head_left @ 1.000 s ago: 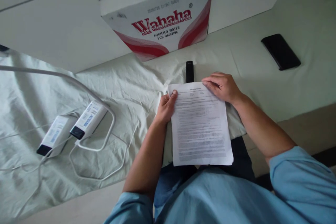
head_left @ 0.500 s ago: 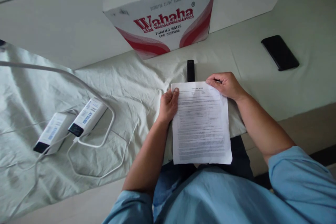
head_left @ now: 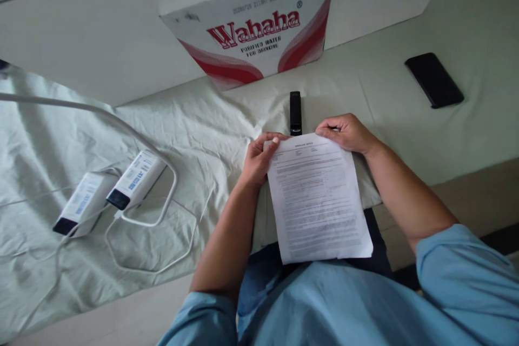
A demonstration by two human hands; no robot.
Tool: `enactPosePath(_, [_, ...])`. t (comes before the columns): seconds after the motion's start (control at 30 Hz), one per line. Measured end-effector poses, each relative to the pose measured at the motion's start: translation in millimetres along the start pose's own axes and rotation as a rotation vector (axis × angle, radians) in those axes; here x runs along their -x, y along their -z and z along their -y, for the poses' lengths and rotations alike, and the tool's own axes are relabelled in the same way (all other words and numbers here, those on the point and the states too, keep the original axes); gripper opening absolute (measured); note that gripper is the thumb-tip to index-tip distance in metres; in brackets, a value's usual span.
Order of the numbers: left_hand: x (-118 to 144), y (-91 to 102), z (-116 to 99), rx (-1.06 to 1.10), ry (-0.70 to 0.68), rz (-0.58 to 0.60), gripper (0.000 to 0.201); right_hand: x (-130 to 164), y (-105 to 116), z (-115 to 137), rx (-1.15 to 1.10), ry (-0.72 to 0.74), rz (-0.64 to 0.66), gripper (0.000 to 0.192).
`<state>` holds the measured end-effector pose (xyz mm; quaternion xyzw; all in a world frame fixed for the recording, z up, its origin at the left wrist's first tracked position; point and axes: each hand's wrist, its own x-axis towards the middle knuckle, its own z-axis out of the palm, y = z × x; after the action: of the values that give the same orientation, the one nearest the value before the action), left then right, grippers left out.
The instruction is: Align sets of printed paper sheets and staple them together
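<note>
Paper (head_left: 318, 200), a printed sheet, lies tilted over the lap and the near edge of the pale cloth (head_left: 81, 140), its top left corner pinched between thumb and fingers of the left hand (head_left: 259, 159), its top right corner under the curled fingers of the right hand (head_left: 344, 132). Just beyond its top edge lies a small black device (head_left: 295, 112). Left are two white power banks (head_left: 113, 189) with cables; farther off, a black phone (head_left: 433, 80) and a Wahaha box (head_left: 255, 21).

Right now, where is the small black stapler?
The black stapler lies on the sheet centre frame, just beyond the paper, between both hands and below the Wahaha box.
</note>
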<state>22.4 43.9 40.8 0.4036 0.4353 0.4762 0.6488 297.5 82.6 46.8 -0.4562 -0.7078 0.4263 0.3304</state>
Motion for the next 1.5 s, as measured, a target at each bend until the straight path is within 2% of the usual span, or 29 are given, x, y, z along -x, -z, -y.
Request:
enactPosePath(0.2, [-4,2.3,7,-0.117,-0.045,-0.060,0.049,0,1,-3,-0.001,-0.012,-0.005,0.041])
enactPosePath(0.27, [-5,5.4,8,-0.269,-0.068,-0.094,0.040,-1,2,-6,0.033,-0.014,-0.028,0.038])
enactPosePath(0.37, [-8,7.6,7,-0.610,-0.180,-0.197,0.017,-1,1,-10,0.161,-0.014,-0.041,0.031])
enactPosePath(0.47, [-10,4.7,4,-0.799,-0.260,-0.293,0.012,-3,-2,-14,0.375,-0.014,-0.061,0.024])
enactPosePath(0.6, [-15,-1.7,-4,-0.995,-0.171,-0.342,0.020,-5,-5,-15,0.554,-0.023,-0.113,0.020])
enactPosePath(0.73, [-22,-4.0,-17,-1.344,-0.048,-0.276,0.023,-6,-4,-15,0.581,-0.033,-0.138,0.020])
enactPosePath(0.8, [-26,-3.4,-21,-1.426,-0.018,-0.249,0.024,-6,-4,-16,0.574,-0.037,-0.153,0.020])
enactPosePath(0.93, [-35,0.3,-19,-1.437,-0.026,-0.289,0.025,-8,-4,-18,0.522,-0.040,-0.176,0.019])
enactPosePath(1.3, [-41,10.2,4,-1.265,-0.125,-0.482,0.022,-12,0,-28,0.349,0.029,-0.184,0.017])
enactPosePath(1.4, [-39,12.0,8,-1.241,-0.298,-0.492,0.027,-12,0,-29,0.359,0.021,-0.180,0.018])
enactPosePath(1.5, [-33,11.1,5,-1.239,-0.543,-0.349,0.056,-11,1,-28,0.362,0.030,-0.166,0.019])
